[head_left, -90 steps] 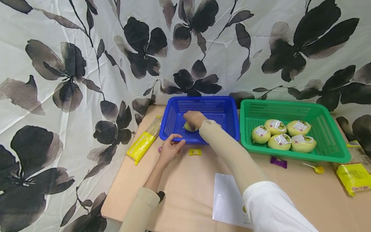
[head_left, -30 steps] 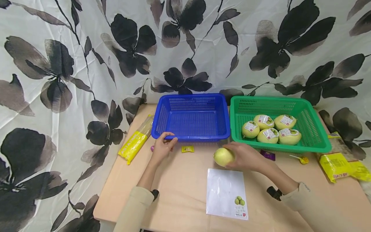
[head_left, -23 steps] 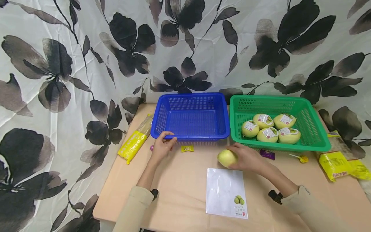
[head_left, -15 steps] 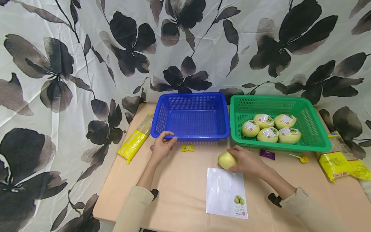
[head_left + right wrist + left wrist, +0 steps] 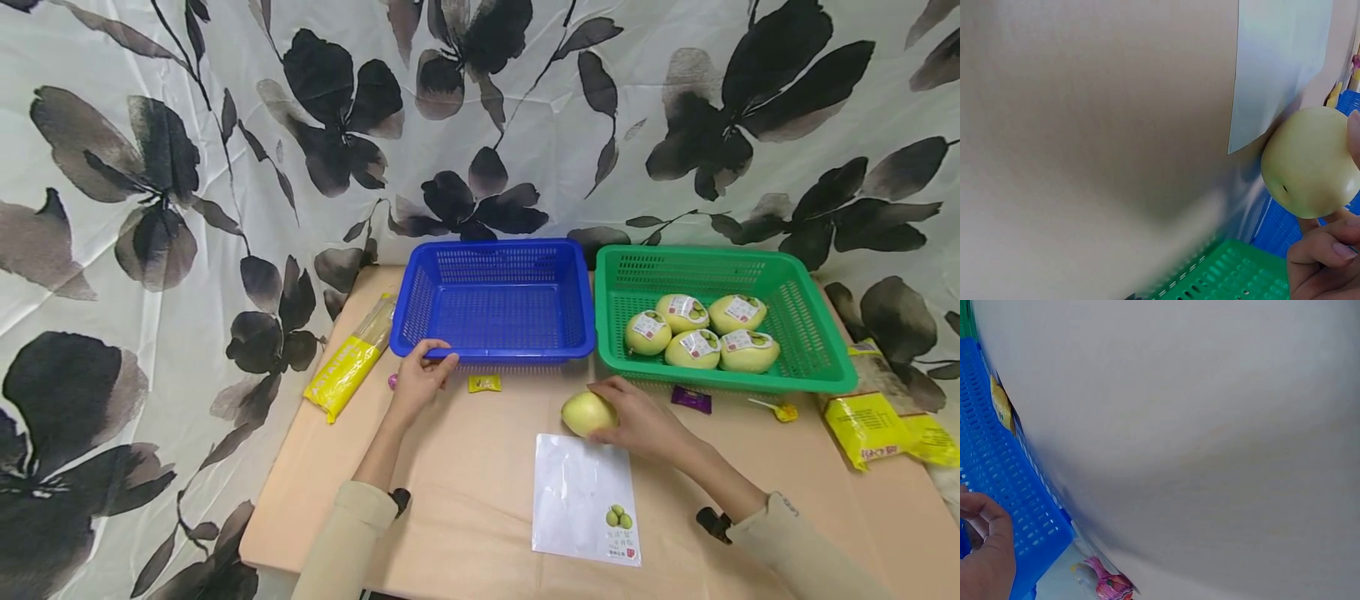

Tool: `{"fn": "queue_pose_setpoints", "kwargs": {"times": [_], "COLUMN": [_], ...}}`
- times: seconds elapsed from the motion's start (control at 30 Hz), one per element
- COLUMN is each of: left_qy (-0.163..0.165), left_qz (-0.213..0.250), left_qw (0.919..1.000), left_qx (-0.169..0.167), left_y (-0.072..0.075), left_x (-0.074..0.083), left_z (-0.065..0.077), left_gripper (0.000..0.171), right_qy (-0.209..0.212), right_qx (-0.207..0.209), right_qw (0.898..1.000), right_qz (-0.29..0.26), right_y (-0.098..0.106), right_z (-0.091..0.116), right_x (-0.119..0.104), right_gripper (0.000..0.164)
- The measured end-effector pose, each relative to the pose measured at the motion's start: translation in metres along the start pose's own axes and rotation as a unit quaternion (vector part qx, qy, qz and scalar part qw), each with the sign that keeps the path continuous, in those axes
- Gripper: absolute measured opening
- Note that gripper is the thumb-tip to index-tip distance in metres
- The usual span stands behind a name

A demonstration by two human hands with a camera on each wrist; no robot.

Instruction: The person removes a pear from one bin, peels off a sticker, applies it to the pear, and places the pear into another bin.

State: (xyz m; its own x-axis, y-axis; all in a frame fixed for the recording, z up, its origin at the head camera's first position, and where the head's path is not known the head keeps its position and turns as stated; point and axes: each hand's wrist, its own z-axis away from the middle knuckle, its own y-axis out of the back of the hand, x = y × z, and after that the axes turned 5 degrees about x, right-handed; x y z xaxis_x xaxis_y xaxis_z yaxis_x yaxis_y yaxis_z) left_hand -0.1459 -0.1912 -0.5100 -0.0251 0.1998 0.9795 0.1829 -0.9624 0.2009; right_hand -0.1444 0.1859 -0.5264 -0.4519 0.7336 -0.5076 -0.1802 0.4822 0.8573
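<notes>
My right hand grips a smooth, round, pale yellow-green fruit just beyond the top edge of a white sheet. In the right wrist view the fruit shows a small dark spot; thumb and fingers press it from two sides. Whether it touches the table I cannot tell. My left hand pinches the front rim of the blue basket. In the left wrist view the left hand has curled fingers at the basket wall. Nothing lies inside the blue basket.
A green basket holds several labelled pale fruits. In front lie a yellow candy, a purple packet and a lollipop. Yellow bags stand at left and right. A pink-wrapped candy is beside my left hand.
My right hand has brought the fruit out of the blue basket to the table's middle, above the sheet; lately it has barely shifted. My left hand has stayed at the rim.
</notes>
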Motion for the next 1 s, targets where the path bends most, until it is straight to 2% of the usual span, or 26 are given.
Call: {"fn": "queue_pose_setpoints", "kwargs": {"times": [0.13,0.37,0.5,0.6,0.73,0.83,0.9,0.93,1.0], "left_qy": [0.005,0.009,0.001,-0.007,-0.023,-0.041,-0.05,-0.053,-0.053], "left_qz": [-0.006,0.001,0.006,0.009,-0.006,-0.035,-0.055,-0.065,-0.094], "left_qw": [1.0,1.0,1.0,0.9999,0.9983,0.9954,0.9951,0.9954,0.994], "left_qx": [0.0,0.003,0.005,0.011,0.053,0.08,0.066,0.045,-0.021], "left_y": [0.0,-0.001,-0.002,-0.005,-0.011,-0.018,-0.025,-0.029,-0.038], "left_x": [-0.005,-0.029,-0.031,-0.029,-0.025,-0.02,-0.017,-0.016,-0.015], "left_z": [-0.002,-0.013,-0.013,-0.01,0.001,0.013,0.019,0.022,0.028], "left_gripper": [0.029,0.032,0.036,0.046,0.06,0.055,0.044,0.038,0.025], "right_qy": [0.001,-0.002,0.002,0.0,-0.017,-0.016,0.001,0.013,0.022], "right_qx": [0.002,0.011,0.029,0.053,0.079,0.089,0.091,0.09,0.065], "right_qw": [1.0,1.0,1.0,0.998,0.997,0.996,0.996,0.996,0.996], "right_qz": [-0.002,-0.003,-0.009,-0.015,-0.009,-0.008,-0.018,-0.026,-0.05], "right_y": [0.001,0.005,0.011,0.017,0.023,0.021,0.015,0.011,0.002], "right_z": [0.002,0.008,0.015,0.022,0.038,0.052,0.063,0.068,0.077], "right_x": [0.0,0.002,0.003,0.004,0.0,-0.003,-0.004,-0.005,-0.005], "right_gripper": [0.079,0.082,0.082,0.079,0.063,0.043,0.031,0.028,0.024]}}
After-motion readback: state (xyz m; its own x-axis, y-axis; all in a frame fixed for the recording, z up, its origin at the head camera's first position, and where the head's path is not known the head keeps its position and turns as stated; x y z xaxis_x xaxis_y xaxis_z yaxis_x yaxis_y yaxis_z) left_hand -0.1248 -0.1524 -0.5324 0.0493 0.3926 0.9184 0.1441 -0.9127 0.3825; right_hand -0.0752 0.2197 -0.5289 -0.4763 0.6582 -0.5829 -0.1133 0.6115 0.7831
